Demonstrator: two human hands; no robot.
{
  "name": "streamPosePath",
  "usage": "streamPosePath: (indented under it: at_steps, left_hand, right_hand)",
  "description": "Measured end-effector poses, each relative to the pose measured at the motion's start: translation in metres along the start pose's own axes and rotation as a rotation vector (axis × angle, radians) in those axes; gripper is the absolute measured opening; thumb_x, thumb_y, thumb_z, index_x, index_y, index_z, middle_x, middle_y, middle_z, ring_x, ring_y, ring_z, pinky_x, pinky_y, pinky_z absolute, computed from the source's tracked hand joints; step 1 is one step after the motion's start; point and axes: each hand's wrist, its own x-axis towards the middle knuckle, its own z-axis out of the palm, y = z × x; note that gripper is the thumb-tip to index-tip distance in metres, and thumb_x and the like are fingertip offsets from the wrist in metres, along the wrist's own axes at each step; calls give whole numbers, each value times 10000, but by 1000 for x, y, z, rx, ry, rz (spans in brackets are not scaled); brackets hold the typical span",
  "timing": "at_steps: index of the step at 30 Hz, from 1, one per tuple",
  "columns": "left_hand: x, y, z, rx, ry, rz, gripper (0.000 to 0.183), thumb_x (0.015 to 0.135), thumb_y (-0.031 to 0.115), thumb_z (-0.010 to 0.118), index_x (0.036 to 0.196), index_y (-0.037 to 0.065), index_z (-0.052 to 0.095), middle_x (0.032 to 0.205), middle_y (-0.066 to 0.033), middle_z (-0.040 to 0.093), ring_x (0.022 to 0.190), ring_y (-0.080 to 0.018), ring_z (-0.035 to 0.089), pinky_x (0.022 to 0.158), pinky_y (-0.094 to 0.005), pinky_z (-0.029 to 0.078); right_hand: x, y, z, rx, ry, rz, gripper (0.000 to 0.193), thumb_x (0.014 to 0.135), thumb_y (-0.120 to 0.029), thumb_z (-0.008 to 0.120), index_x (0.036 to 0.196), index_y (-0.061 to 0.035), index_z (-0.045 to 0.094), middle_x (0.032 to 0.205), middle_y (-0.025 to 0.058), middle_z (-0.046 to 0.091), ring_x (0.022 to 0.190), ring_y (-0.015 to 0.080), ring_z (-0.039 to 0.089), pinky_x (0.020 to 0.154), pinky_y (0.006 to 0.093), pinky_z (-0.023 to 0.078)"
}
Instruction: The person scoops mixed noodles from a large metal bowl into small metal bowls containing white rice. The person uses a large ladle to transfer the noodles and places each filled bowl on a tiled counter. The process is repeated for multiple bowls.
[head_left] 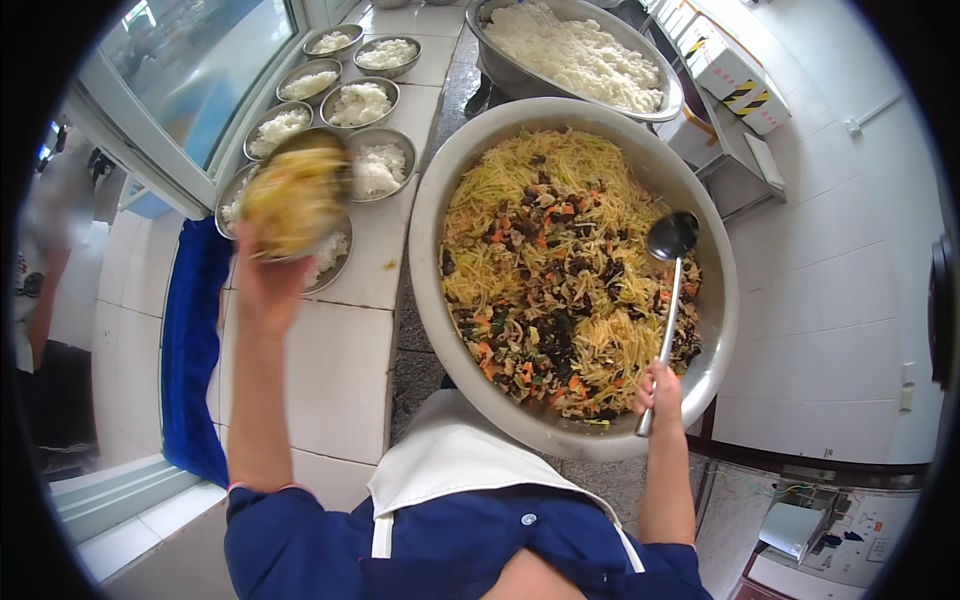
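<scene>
1. A filled bowl (pixel 293 203) is gripped in the left hand (pixel 268 285), raised over the tiled desk (pixel 340 370), just before the rice bowls (pixel 360 103).
2. A ladle (pixel 665 300) is clasped by its handle end in the right hand (pixel 657 390); its long axis runs up and away, cup resting in the big basin (pixel 430 200) of stir-fry.
3. The bowl lies well left of the ladle cup; the left hand is nearer the rice bowls.

Yellow, orange and black in a silver basin

The shredded mix (pixel 560 270) is yellow, flecked orange, black and green; the rice (pixel 580 50) is white, the cloth (pixel 190 350) blue, the surface (pixel 340 370) white-tiled.
</scene>
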Motion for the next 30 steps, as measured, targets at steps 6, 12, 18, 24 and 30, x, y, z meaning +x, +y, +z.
streamPosePath:
  at_steps: [6, 12, 18, 24, 30]
  left_hand:
    - [-12, 161, -187, 252, 401, 309, 621, 841, 416, 555, 1299, 59, 337, 1285, -131, 408, 1135, -279, 459, 907, -393, 458]
    - [-3, 223, -336, 201, 794, 348, 579, 882, 395, 466, 1293, 12, 325, 1268, -212, 368, 1098, -411, 442, 861, -490, 501]
    - [25, 253, -401, 359, 1025, 325, 561, 855, 437, 467, 1229, 22, 410, 1188, -166, 456, 1057, -358, 470, 778, -429, 501]
    - [43, 228, -371, 1151, 1416, 457, 471, 856, 364, 498, 1147, -6, 485, 1064, -154, 536, 945, -335, 534, 682, -384, 503]
    - [14, 122, -280, 1842, 1431, 644, 388, 857, 292, 529, 1065, -35, 560, 940, -142, 615, 834, -313, 599, 585, -338, 505]
  right_hand:
    - [70, 10, -41, 25, 163, 27, 270, 905, -314, 470, 758, -104, 385, 520, -6, 366, 366, 98, 363, 308, 276, 326]
    - [122, -12, -26, -321, 232, -62, 219, 894, -251, 464, 817, -58, 396, 529, 22, 416, 384, 138, 423, 339, 311, 380]
    - [82, -24, -3, -896, 183, -72, 250, 859, -240, 466, 877, 7, 433, 569, 77, 476, 387, 186, 491, 367, 346, 417]
    - [61, -27, -42, -769, 284, -47, 246, 863, -239, 462, 846, 6, 459, 552, 62, 464, 355, 174, 470, 310, 321, 376]
    - [79, -39, -8, 9, 58, 304, 221, 921, -237, 450, 772, -104, 356, 482, -57, 351, 335, 33, 310, 259, 193, 270]
